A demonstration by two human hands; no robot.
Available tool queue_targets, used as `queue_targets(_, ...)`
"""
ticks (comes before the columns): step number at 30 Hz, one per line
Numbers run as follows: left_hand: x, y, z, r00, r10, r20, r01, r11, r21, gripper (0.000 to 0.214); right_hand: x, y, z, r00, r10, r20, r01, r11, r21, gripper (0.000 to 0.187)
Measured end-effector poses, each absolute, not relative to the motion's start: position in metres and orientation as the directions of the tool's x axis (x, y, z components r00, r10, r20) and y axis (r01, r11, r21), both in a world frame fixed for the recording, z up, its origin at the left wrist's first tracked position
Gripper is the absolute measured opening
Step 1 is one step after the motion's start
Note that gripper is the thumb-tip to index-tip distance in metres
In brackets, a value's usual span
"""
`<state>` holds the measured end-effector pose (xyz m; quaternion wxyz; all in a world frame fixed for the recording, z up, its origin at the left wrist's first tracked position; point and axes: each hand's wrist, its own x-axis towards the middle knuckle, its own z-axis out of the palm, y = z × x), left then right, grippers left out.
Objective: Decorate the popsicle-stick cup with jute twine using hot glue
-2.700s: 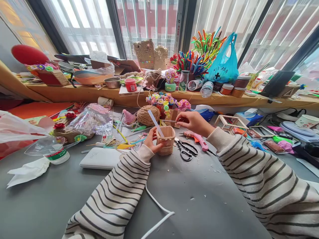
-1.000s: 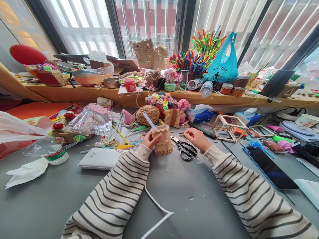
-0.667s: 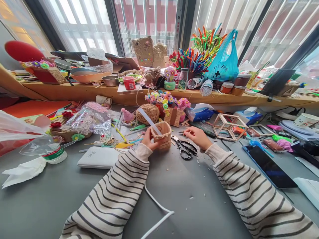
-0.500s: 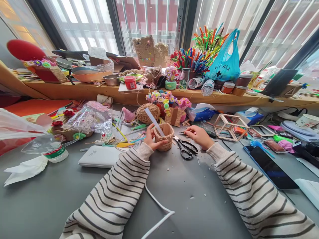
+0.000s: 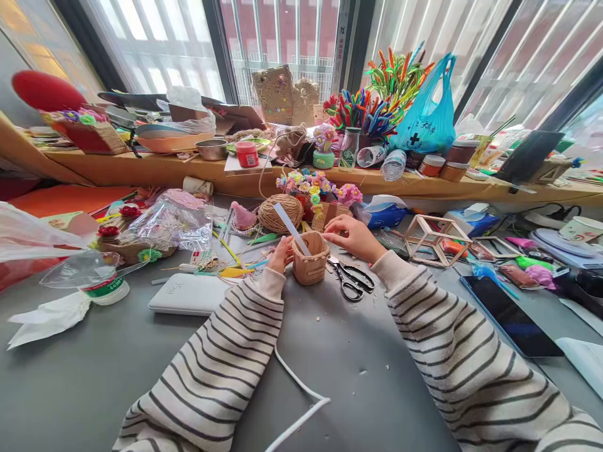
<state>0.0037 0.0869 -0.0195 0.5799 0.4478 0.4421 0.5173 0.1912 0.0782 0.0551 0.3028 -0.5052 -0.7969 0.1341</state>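
Note:
A small square wooden basket (image 5: 309, 274) with a ribbed rim stands upright on the grey table. My left hand (image 5: 281, 254) is closed against its left side, with part of the fingers hidden behind it. Out of the basket's top leans a translucent white stick (image 5: 289, 226), tilted to the left. Over the right back corner of the rim, my right hand (image 5: 353, 237) has bent fingers, their tips brought to the edge; anything between them is too small to make out. Black-handled scissors (image 5: 355, 282) lie just right of the basket, below my right hand.
Behind the basket sit a ball of twine (image 5: 280, 213) and crocheted flowers (image 5: 308, 185). A white power bank (image 5: 188, 295) lies to the left, a white cable (image 5: 301, 386) in front. On the right are a wooden stick frame (image 5: 436, 242) and a phone (image 5: 511, 317).
My right hand has moved left and up, from beside the scissors to the basket's rim. My left thumb has drawn back from the basket's front to its left side.

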Motion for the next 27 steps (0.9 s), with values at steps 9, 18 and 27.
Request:
queue_targets(9, 0.004, 0.085, -0.02, 0.125, 0.992, -0.03, -0.234, 0.059, 0.971, 0.064, 0.145, 0.088, 0.062, -0.379, 0.888, 0.259, 0.805, 0.455, -0.381, 0.011)
queue_targets(18, 0.003, 0.089, -0.028, 0.116, 0.993, 0.0, -0.228, 0.026, 0.973, 0.063, 0.138, 0.085, 0.055, -0.343, 0.912, 0.223, 0.849, 0.403, -0.341, 0.009)
queue_targets(27, 0.005, 0.089, -0.031, 0.091, 0.989, 0.119, -0.159, -0.103, 0.982, 0.06, 0.151, 0.093, 0.067, -0.316, 0.862, 0.397, 0.753, 0.482, -0.448, 0.007)
